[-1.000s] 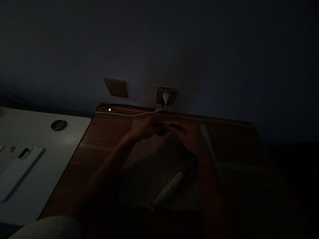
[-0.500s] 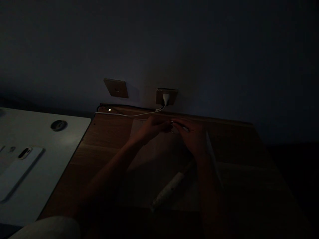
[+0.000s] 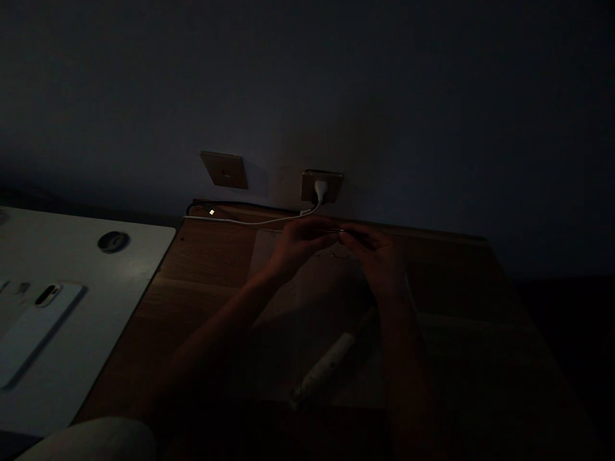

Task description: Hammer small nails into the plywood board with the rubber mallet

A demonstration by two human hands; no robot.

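Observation:
In dim light, my left hand [image 3: 292, 248] and my right hand [image 3: 383, 259] meet over the far part of a pale sheet [image 3: 283, 310]. Between their fingertips glints a thin, shiny, metal-looking piece [image 3: 334, 231], lying nearly level. Both hands are closed in a pinch on it; its kind is too small and dark to make out. Just below the fingers, a tiny shiny bit [image 3: 333, 255] rests on the sheet. Nearer to me lies a tool with a whitish, worn handle [image 3: 327, 365], its thin dark end partly hidden by my right forearm.
A white plug [image 3: 321, 189] sits in the wall socket, its cable [image 3: 259, 222] running along the wooden table's [image 3: 202, 256] back edge. Left stands a white surface [image 3: 129, 294] bearing a phone [image 3: 43, 333] and a round dark object [image 3: 113, 242]. A wall plate [image 3: 225, 170] is above.
Both hands have shifted slightly, the left one to the right and the right one's fingertips a little upward. The shiny piece now shows as a level line between them.

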